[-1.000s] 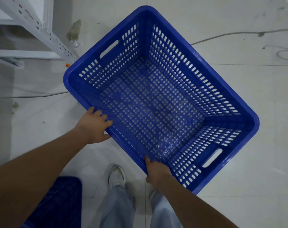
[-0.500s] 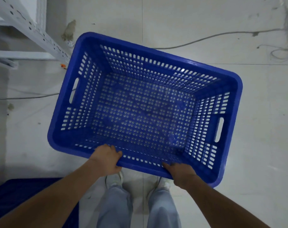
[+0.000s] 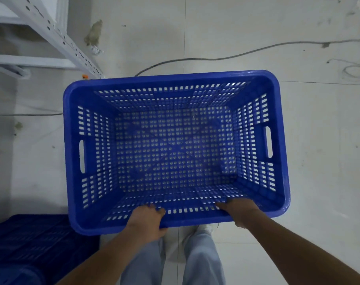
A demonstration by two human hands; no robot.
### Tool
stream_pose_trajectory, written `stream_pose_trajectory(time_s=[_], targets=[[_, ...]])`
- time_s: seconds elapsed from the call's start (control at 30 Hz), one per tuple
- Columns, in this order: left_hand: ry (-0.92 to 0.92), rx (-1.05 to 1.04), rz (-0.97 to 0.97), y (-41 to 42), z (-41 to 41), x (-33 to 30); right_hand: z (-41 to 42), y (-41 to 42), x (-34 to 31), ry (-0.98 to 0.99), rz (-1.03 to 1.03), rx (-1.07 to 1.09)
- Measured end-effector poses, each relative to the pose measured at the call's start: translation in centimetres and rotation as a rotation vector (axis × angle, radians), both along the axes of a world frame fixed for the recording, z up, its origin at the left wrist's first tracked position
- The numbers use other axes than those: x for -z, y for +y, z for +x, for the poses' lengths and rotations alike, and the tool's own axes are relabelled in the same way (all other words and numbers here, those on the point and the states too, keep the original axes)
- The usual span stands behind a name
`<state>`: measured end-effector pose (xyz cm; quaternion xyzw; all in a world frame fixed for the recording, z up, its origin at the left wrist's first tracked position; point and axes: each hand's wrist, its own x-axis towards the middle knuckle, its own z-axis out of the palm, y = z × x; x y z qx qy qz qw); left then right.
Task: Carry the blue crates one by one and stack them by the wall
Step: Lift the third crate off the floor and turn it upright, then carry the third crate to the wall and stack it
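Both hands grip the near long rim of the crate: left hand and right hand curl over it, holding it above the floor, open side up.
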<state>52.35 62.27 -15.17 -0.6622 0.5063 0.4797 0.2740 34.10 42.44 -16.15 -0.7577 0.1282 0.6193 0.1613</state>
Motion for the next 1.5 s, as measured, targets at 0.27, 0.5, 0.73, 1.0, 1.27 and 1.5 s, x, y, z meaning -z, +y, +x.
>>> stream_pose_trajectory(time_s=[0.27, 0.5, 0.73, 1.0, 1.27, 1.5], targets=[[-0.271, -0.603, -0.388, 2.2, 8.7, -1.4, 2.7, -4.7, -1.9, -0.411, -0.176, 0.871], [-0.518, -1.375, -0.395, 1.9, 19.4, -0.3, 2.5, -12.2, -2.8, -0.571, -0.838, 1.047], [-0.199, -1.945, -0.421, 3.0, 20.0, 2.1, 0.3, -13.4, 0.1, -0.473, -0.691, 1.549], [-0.023, -2.115, -0.343, 3.5, 20.5, -0.1, -0.5, -14.9, -0.8, -0.439, -0.534, 1.694], [-0.052, -1.946, -0.369, 4.2, 21.9, -12.7, -1.1, -16.8, -14.1, -0.403, -0.508, 1.628], [0.055, -1.748, -0.45, 2.9, 23.3, -31.1, -0.4, -18.2, -31.8, -0.464, -0.464, 1.57]])
